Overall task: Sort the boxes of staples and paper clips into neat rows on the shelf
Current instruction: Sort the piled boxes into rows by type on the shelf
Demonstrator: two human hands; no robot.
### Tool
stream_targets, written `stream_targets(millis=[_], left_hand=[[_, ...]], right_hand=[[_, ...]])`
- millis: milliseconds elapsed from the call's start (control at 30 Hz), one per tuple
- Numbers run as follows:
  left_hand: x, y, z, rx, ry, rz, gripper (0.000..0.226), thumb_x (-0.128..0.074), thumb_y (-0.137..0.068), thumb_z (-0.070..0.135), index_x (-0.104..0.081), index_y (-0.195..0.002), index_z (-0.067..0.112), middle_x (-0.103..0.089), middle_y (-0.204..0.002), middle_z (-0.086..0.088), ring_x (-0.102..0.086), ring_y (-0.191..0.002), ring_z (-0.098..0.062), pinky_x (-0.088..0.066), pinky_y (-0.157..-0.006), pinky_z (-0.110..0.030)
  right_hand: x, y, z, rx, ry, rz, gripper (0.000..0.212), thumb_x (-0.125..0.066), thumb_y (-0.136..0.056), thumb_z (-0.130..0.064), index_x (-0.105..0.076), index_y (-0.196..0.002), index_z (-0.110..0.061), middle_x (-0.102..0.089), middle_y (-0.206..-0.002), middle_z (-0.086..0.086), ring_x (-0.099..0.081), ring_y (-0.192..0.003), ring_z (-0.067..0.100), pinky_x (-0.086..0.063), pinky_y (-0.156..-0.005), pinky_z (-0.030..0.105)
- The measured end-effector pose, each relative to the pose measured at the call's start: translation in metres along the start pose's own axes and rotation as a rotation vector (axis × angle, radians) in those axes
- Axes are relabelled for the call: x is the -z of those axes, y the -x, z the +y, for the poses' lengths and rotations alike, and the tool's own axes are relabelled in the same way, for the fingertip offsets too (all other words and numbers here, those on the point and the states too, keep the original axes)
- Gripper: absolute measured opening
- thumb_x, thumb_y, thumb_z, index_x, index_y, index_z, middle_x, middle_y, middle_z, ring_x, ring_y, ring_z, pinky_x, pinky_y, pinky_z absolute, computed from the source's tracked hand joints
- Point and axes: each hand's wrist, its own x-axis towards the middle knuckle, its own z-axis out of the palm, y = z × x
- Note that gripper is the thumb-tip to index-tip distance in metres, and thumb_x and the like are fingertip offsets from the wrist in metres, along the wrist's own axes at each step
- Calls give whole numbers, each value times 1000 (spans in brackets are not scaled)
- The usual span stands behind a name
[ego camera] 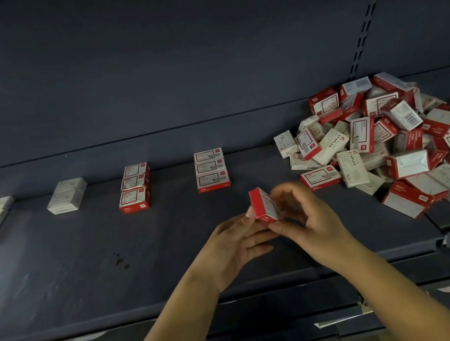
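Both hands, left hand [234, 240] and right hand [308, 216], have fingers clamped on one red box [264, 206] above the shelf [88, 274]; the unsorted pile [386, 143] lies right of the fingers, the started rows [211, 169] beyond and left. Next: probably choose the matching row

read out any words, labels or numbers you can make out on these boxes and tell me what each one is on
"STAPLES": white box at the left of the pile.
"STAPLES": white box at the pile's front.
"STAP...", cut off: white box at the pile's left edge.
Barcodes on pile boxes: digits too small.
Red rows, white rows: print blurred.
Red box held by left hand and right hand: unreadable.
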Motion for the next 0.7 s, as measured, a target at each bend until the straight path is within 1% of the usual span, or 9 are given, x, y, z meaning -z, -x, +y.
stream_targets(millis=[67, 133, 167, 267, 367, 433, 567, 633, 700], left_hand=[[-3, 0, 0, 17, 64, -22, 40, -62, -86, 33, -60, -115, 5, -67, -110, -15, -64, -102, -24, -52, -88, -36], [-5, 0, 0, 34, 108, -18, 39, -60, -86, 25, -58, -118, 2, -66, -109, -16, -64, -101, -25, -52, -89, -37], [-7, -1, 0, 45, 126, -4, 41, -58, -83, 23, -58, -118, 2, -67, -103, -14, -64, -99, -25, -52, -89, -36], [-15, -1, 3, 47, 218, 61, 39, -59, -77, 18, -59, -112, 1, -71, -89, -9, -68, -87, -20, -56, -78, -31], [-18, 1, 8, -23, 290, 197, 29, -62, -74, 9, -63, -102, -1, -72, -89, -13, -70, -77, -18, -58, -68, -28], [-15, 4, 11, -74, 306, 274, 21, -60, -78, 2, -63, -99, -3, -72, -87, -14, -70, -74, -17, -58, -66, -27], [-9, 13, 12, -124, 271, 326, 18, -56, -82, -6, -62, -99, -5, -71, -94, -18, -70, -86, -24, -58, -73, -29], [-8, 17, 12, -150, 236, 331, 18, -55, -83, -7, -62, -100, -6, -71, -95, -18, -69, -90, -26, -57, -78, -30], [-6, 18, 12, -175, 230, 354, 20, -56, -83, -6, -62, -102, -5, -71, -94, -17, -69, -89, -25, -57, -77, -29]], right_hand=[[-2, 4, 0, -3, -43, -20, 59, -69, -80, -9, -43, -117, -46, -55, -110, -15, -52, -107, -2, -43, -91, 15], [-3, 5, 2, 23, -28, -25, 68, -68, -81, -10, -36, -128, -47, -52, -116, -16, -48, -112, -3, -37, -92, 8], [-3, 5, 3, 31, -28, -20, 70, -68, -81, -10, -35, -130, -47, -51, -119, -19, -46, -114, -5, -35, -93, 6], [-1, 3, 6, 20, -58, 7, 67, -69, -80, -13, -36, -124, -50, -51, -120, -27, -46, -115, -10, -35, -96, 7], [0, 1, 12, -21, -66, 64, 63, -71, -78, -13, -38, -118, -49, -55, -113, -25, -50, -111, -9, -39, -97, 17], [0, 0, 16, -29, -50, 104, 65, -71, -78, -9, -37, -118, -48, -57, -108, -22, -50, -108, -9, -37, -96, 17], [1, -1, 17, 18, -24, 63, 69, -67, -80, -1, -36, -123, -46, -56, -111, -16, -49, -110, -8, -37, -92, 8], [1, -2, 16, 67, -20, 9, 67, -62, -81, 5, -41, -124, -42, -55, -116, -14, -47, -113, -7, -35, -92, 6], [-3, -3, 16, 125, -11, -29, 63, -56, -77, 8, -49, -119, -40, -53, -120, -13, -46, -116, -6, -35, -93, 7]])
